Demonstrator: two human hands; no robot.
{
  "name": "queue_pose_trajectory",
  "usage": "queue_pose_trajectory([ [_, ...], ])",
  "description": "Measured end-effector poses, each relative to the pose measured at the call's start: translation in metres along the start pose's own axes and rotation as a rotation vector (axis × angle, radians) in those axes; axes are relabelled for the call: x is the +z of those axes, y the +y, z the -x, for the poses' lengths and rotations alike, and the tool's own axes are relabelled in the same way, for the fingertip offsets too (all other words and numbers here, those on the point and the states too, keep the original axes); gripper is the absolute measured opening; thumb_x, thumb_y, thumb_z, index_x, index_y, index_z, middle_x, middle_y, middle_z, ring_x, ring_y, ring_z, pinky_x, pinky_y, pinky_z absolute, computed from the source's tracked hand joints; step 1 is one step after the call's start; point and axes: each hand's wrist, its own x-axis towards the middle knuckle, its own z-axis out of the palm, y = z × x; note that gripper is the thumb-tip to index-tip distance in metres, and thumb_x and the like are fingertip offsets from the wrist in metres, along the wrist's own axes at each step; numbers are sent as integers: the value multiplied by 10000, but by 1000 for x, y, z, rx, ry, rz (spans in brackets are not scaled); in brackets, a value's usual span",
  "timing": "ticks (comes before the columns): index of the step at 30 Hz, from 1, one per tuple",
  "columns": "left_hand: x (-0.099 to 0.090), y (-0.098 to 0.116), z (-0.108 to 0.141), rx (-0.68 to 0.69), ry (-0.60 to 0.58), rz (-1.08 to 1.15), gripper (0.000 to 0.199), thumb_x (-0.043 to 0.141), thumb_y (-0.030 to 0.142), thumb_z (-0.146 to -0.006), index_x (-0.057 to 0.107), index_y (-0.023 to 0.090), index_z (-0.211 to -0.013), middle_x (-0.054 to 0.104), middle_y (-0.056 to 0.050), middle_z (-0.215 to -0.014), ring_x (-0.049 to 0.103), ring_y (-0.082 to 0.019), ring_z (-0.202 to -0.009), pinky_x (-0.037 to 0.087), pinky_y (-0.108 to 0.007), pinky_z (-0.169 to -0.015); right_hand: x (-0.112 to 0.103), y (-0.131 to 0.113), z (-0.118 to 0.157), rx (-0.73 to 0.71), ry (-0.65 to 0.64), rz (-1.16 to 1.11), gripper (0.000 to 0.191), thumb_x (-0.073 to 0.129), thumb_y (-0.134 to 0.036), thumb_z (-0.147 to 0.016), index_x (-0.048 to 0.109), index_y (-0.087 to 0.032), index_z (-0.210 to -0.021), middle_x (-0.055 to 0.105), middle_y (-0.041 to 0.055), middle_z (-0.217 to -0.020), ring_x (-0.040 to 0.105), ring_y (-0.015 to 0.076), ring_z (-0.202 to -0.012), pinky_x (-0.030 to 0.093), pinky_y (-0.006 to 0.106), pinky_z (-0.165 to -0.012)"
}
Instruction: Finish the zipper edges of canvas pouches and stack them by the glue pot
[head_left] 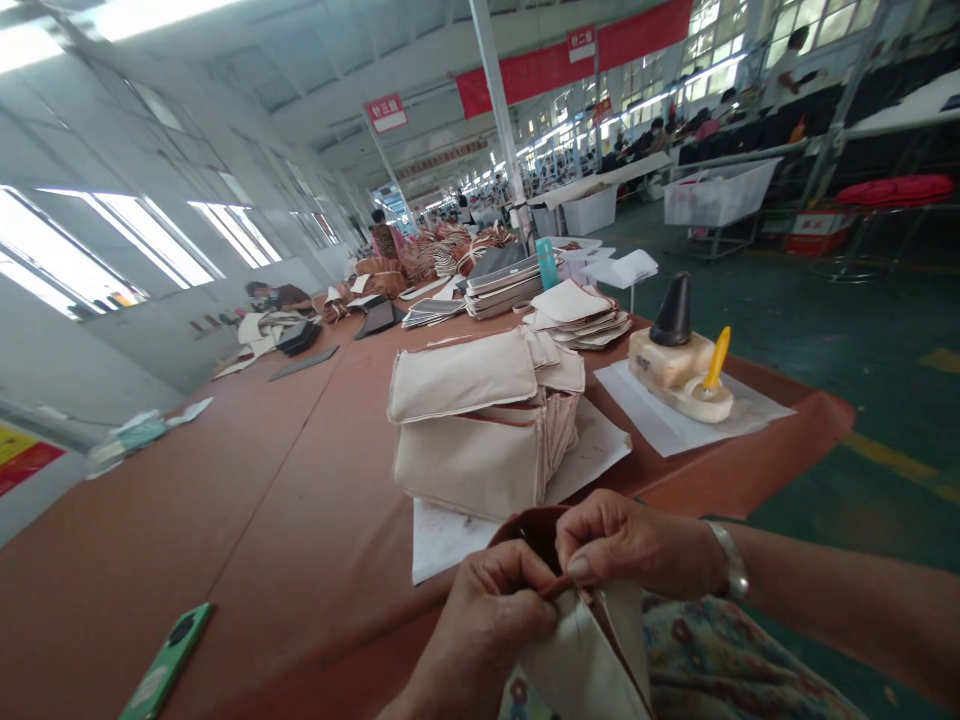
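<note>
My left hand [495,605] pinches the brown edge of a cream-and-brown sewn piece [577,660] between thumb and fingers. On the same edge, close beside it, my right hand [630,545] grips with thumb and forefinger. A dark slit runs down the cream side of the piece, and a curved brown part rises behind my fingers. The piece lies over my lap at the table's front edge; its lower end runs out of view. Just beyond my hands, a stack of similar cream pieces [469,460] with brown edges rests on white paper [439,545].
The brown-covered table [262,540] carries a green phone [169,660] at front left. To the right, a glue-stained block [667,365] holds a black cone [673,310] and a yellow-handled tool [718,358]. More stacked pieces [577,315] lie behind. People sit farther back.
</note>
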Motion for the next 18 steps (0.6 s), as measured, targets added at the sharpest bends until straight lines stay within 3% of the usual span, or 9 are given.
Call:
queue_pose_trajectory([
  [3,-2,1,-1,-9,-16,-43,83,615,150,-521,643,126,-595,569,0,-500,402,-83,-448,252,-210,-477,0,0,1,9,-36,35,294,729,-358,-753,619,-85,-743,563,0,-625,413,54,-492,295,147,-447],
  [7,3,3,-5,26,65,-178,171,661,290,-600,591,136,-573,487,27,-474,320,-66,-447,217,-210,-469,3,-2,2,-51,-59,92,284,727,-341,-762,616,-81,-730,555,0,-638,410,55,-527,297,141,-471],
  [12,10,3,-5,101,91,-443,92,580,219,-636,588,138,-593,468,34,-519,325,-76,-486,246,-213,-472,2,4,-1,-65,-22,36,310,735,-368,-757,612,-87,-715,553,-3,-621,405,57,-511,284,153,-464],
  [15,-2,2,0,127,29,-538,133,524,143,-636,643,123,-692,502,26,-595,357,-83,-537,269,-208,-496,-1,7,1,-61,-10,15,312,745,-372,-748,617,-89,-719,569,2,-623,427,64,-513,294,157,-469],
  [18,-28,3,8,70,-68,-630,126,545,139,-681,641,131,-762,500,30,-645,384,-94,-588,283,-201,-520,-7,5,7,-67,-24,-8,301,738,-369,-762,619,-93,-744,599,15,-655,466,72,-526,326,161,-487],
])
